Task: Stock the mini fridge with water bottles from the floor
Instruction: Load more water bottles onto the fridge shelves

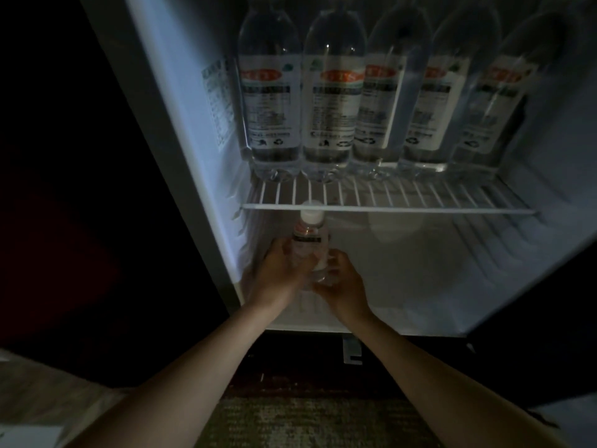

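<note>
Fingers [300, 265] of left hand [277, 273] and right hand [344, 284] grasp a water bottle [309, 236] between them; placement likely underway, upright release next.

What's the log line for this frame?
bottle: lower compartment, upright | left hand: grips | right hand: grips | wire shelf: five bottles

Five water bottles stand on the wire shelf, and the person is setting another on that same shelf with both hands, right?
Not quite. The head view shows the held water bottle below the wire shelf, in the lower compartment. The five bottles do stand on the shelf, and the left hand and right hand both grip the held one.
</note>
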### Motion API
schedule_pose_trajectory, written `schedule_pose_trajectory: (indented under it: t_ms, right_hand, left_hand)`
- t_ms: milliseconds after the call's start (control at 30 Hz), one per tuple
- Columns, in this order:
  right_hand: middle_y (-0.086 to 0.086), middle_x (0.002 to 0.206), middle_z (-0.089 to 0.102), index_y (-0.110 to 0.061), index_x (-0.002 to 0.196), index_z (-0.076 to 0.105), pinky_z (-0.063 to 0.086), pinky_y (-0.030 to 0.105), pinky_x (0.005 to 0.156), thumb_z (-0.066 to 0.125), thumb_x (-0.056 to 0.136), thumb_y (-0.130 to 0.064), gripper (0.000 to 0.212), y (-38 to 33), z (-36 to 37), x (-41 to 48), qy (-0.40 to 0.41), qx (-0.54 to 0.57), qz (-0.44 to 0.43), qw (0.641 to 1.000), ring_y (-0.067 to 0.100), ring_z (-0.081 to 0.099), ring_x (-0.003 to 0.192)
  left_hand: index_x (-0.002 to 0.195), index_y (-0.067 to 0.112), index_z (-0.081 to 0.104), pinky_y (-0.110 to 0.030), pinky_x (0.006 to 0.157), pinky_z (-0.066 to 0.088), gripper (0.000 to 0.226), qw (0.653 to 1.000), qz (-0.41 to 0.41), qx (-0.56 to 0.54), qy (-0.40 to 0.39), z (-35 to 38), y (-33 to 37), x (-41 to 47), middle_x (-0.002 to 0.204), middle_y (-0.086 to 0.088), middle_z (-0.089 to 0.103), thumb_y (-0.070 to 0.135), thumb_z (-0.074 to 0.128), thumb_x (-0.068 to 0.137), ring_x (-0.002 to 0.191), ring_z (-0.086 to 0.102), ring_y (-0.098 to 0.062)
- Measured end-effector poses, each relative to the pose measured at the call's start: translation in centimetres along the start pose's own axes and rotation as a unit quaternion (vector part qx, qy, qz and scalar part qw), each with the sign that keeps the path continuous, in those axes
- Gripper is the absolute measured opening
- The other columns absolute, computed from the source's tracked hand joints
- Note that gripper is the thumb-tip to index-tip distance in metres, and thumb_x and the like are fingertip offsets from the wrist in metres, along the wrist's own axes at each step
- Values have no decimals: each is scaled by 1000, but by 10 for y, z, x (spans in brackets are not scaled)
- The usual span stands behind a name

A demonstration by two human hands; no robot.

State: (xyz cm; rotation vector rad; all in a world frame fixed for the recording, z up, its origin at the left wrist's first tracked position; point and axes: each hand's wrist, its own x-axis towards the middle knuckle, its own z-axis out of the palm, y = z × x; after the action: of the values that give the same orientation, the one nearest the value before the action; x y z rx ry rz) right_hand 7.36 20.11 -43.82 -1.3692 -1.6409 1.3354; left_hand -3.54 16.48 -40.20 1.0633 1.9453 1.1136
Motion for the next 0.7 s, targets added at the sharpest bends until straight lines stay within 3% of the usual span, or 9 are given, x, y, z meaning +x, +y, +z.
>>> schedule_pose_trajectory:
  t_ms: [100,200,267,333,433,500,567,633,700]
  right_hand:
    - [15,114,63,-5,117,59,43,6,62,68,78,-1,40,8,-4,0,38,4,4,999,17,58,88]
    - [17,120,61,-1,122,57,43,7,69,62,81,6,42,9,-4,6,30,43,13,999,24,61,95]
    - [12,113,63,-2,122,58,43,2,67,64,80,5,43,6,-2,10,22,54,-7,998,19,59,98]
    - [5,104,61,-1,121,59,44,0,66,64,79,6,42,3,1,19,24,86,-6,996,15,56,95]
    - [6,99,63,-3,118,62,50,31,88,58,83,7,36,-2,11,40,11,139,18,990,22,58,96]
    - [11,93,66,-4,108,67,49,43,89,51,86,9,30,-4,18,51,-19,197,49,979,26,59,91]
    - [11,89,67,-13,98,70,52,38,81,47,87,8,33,-5,24,60,-39,237,69,968,26,61,85]
    - [11,93,67,-10,106,67,55,28,70,43,86,9,36,-7,29,67,-52,252,87,962,22,62,80]
    - [10,94,65,-4,119,60,55,20,62,41,85,11,42,-12,31,68,-68,258,101,958,18,61,78]
  left_hand:
    - [108,14,60,-45,89,52,22,999,-27,-39,10,0,-19,-11,113,-15,64,24,49,91,103,62,-31]
    - [82,22,63,-24,61,55,25,980,-75,-181,32,7,-26,-9,100,-13,66,6,45,89,77,66,-14]
    - [78,26,63,-19,56,53,26,965,-89,-243,29,11,-23,-4,89,-6,67,6,49,86,66,65,-7]
    - [82,28,64,-21,57,51,23,957,-106,-268,25,12,-23,7,92,-2,65,8,53,84,76,63,-12]
    - [106,20,66,-23,60,50,24,948,-110,-300,8,11,-27,27,104,-5,67,13,50,88,97,63,-25]
    - [110,17,61,-28,68,48,25,933,-107,-343,-3,13,-29,36,101,-6,65,13,44,92,97,59,-27]
    - [115,10,57,-31,76,45,28,928,-112,-356,2,14,-29,41,102,-12,61,8,42,92,98,55,-28]
    - [113,-2,58,-33,79,45,29,923,-107,-371,-12,17,-31,46,102,-19,59,1,42,89,94,55,-31]
    - [95,5,58,-26,75,44,28,935,-105,-338,-10,18,-32,48,90,-12,56,-6,33,93,83,54,-22]
